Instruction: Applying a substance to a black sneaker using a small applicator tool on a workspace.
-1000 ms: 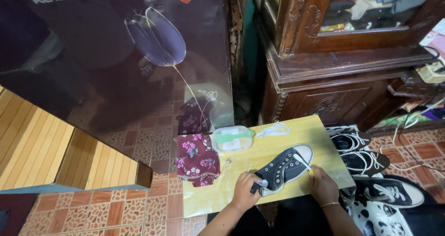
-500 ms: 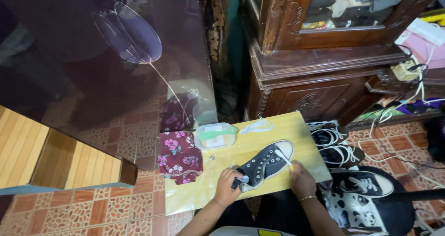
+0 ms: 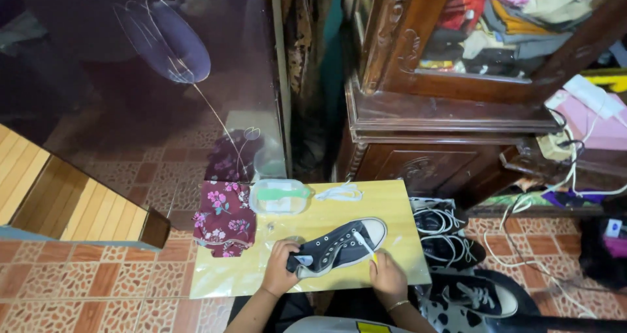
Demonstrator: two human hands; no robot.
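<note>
A black canvas sneaker [image 3: 339, 246] with a white sole and toe cap lies on its side on a low yellow board [image 3: 398, 205]. My left hand [image 3: 279, 275] grips the sneaker's heel end. My right hand [image 3: 386, 275] pinches a white lace near the front eyelets, its tip held up toward the shoe. A loose white lace [image 3: 341, 192] lies at the board's far edge.
A maroon floral cloth [image 3: 225, 216] and a clear plastic box with a green brush [image 3: 281, 196] sit on the board's left. More black sneakers [image 3: 444, 232] lie right on the tiled floor. A dark wooden cabinet [image 3: 444, 130] and a glossy dark appliance door [image 3: 150, 91] stand behind.
The view has swung right and tilted up slightly. Both hands stay on the sneaker, which has hardly moved on the board.
</note>
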